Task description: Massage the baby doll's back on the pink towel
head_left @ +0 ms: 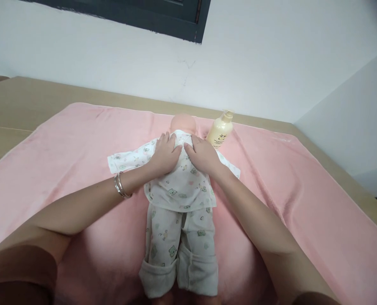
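Note:
A baby doll point(183, 123) lies on a pink blanket point(89, 123), its head toward the wall. It wears a white printed top point(178, 186) and matching pants point(164, 235) with the cuffs rolled up. My left hand point(166, 154) rests flat on the left side of the upper top, fingers stretched toward the shoulder. On the other side, my right hand point(204, 155) lies the same way, thumb pointing inward. Both hands press on the cloth without gripping anything. The doll's hands are hidden inside or beyond the sleeves.
A pale yellow pump bottle point(220, 130) stands on the blanket just beyond my right hand, beside the doll's head. Under the blanket is a wooden table point(26, 99), its far edge against a white wall point(137, 59). A dark frame point(188, 25) is set in that wall.

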Demonstrator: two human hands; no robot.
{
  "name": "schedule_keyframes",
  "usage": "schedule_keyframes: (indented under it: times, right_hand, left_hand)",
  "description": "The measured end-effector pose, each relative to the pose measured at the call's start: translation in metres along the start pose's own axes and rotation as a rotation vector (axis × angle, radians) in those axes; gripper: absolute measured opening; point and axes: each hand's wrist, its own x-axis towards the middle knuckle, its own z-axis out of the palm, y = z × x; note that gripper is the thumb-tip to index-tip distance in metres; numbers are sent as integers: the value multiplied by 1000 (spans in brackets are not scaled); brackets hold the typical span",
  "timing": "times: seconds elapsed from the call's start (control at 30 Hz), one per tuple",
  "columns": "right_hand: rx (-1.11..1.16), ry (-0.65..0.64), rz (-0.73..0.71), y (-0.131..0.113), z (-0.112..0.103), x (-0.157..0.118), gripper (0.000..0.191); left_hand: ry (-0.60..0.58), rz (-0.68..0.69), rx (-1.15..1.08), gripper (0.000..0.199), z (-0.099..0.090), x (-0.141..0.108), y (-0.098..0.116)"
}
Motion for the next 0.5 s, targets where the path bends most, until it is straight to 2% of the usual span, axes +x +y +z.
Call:
schedule_keyframes:
  times: [0.1, 0.2, 0.37, 0.5]
  right_hand:
    - [-104, -26, 50, -18, -10, -12, 40]
    - [-147, -24, 22, -24, -16, -19, 37]
    - [-76, -85, 8, -7, -14, -7, 43]
    - [-34, -128, -93, 9, -9, 3, 53]
  left_hand:
    - [-53, -71, -26, 65, -5, 12, -2]
    - [-75, -46, -42, 66, -7, 19, -5]
    - [-20, 23, 36, 62, -2, 3, 0]
    - [1, 170, 114, 58, -1, -12, 8]
